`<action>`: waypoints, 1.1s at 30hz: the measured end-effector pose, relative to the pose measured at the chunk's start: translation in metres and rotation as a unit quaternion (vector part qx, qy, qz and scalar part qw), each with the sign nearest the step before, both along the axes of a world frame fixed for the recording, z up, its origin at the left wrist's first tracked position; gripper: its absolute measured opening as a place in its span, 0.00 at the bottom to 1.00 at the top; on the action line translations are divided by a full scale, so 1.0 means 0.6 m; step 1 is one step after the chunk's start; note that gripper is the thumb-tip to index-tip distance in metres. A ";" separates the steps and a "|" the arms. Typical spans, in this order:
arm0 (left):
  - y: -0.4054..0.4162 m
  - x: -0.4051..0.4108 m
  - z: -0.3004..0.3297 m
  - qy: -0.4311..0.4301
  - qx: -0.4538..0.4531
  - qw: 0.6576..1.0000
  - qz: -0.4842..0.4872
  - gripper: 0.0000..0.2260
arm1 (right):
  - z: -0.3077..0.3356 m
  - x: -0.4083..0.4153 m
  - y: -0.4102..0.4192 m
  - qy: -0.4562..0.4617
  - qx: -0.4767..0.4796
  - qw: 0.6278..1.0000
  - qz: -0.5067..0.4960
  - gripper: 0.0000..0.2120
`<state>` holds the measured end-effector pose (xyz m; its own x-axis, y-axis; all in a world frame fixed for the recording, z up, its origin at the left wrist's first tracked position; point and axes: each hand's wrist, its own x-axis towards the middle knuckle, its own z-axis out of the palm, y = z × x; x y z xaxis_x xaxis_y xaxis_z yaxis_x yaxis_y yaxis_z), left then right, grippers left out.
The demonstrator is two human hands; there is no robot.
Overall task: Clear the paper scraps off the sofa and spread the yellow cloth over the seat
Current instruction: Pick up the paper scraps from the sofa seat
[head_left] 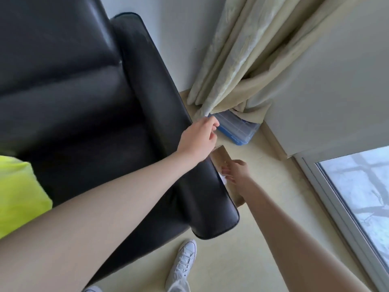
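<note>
The black sofa fills the frame from 9 to 12 o'clock, and the part of its seat in view carries no paper scraps, so the clearing looks nearly finished; the rest of the seat lies outside the picture. The yellow cloth sits bunched at 9 o'clock on the seat's near edge, not yet spread, so that whole step remains. At the centre, just past the sofa's armrest, a brown cardboard box stands on the floor against the armrest's outer side. The right hand reaches down at the box's mouth with fingers loosely curled; something white, probably a paper scrap, shows right at its fingertips, though whether it is pinched or already let go I cannot tell. The left hand hovers above the armrest, at 11 o'clock from the right hand, its fingers curled half shut and apparently holding nothing. The cloth lies well apart from both hands, off at 8 o'clock from them across the seat. A curtain hangs at 1 o'clock over a blue plastic box.
</note>
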<state>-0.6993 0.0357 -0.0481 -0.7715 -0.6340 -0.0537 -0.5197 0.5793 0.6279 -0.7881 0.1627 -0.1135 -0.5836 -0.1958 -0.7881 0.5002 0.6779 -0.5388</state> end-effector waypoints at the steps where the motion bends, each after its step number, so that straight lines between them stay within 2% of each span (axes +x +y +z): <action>1: -0.021 0.025 0.011 0.020 -0.021 0.999 0.018 0.11 | 0.017 0.005 -0.025 0.031 -0.016 0.999 0.001 0.09; 3: -0.085 0.130 0.035 0.041 -0.046 0.995 0.077 0.13 | 0.058 0.056 -0.105 0.092 -0.056 0.994 0.030 0.11; 5: -0.123 0.195 0.043 0.042 -0.046 0.991 0.119 0.14 | 0.100 0.080 -0.152 0.187 -0.039 0.977 0.091 0.12; 6: -0.143 0.250 0.046 0.038 -0.036 0.988 0.149 0.14 | 0.117 0.110 -0.179 0.245 -0.020 0.960 0.136 0.12; 8: -0.170 0.338 0.043 0.029 -0.030 0.979 0.198 0.14 | 0.152 0.164 -0.216 0.352 0.001 0.922 0.161 0.14; 10: -0.192 0.443 0.039 0.017 -0.029 0.969 0.247 0.15 | 0.172 0.241 -0.255 0.409 -0.017 0.894 0.184 0.15; 15: -0.205 0.686 0.018 -0.024 -0.024 0.945 0.325 0.13 | 0.162 0.477 -0.336 0.359 -0.054 0.880 0.307 0.15; 19: -0.193 0.883 -0.005 -0.046 0.002 0.924 0.380 0.12 | 0.126 0.702 -0.379 0.323 -0.075 0.848 0.413 0.15; 27: -0.140 1.207 -0.026 -0.065 0.064 0.870 0.485 0.13 | 0.093 1.090 -0.405 0.280 -0.121 0.734 0.607 0.14; 33: -0.089 1.353 -0.021 -0.077 0.085 0.826 0.553 0.13 | 0.086 1.262 -0.399 0.249 -0.128 0.678 0.680 0.16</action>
<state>0.1122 -0.0174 -0.0605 0.2974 -0.9195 -0.2571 -0.7531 -0.3914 0.5288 -0.0307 -0.0770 -0.0620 0.0932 -0.9123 -0.3988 -0.7800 0.1821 -0.5987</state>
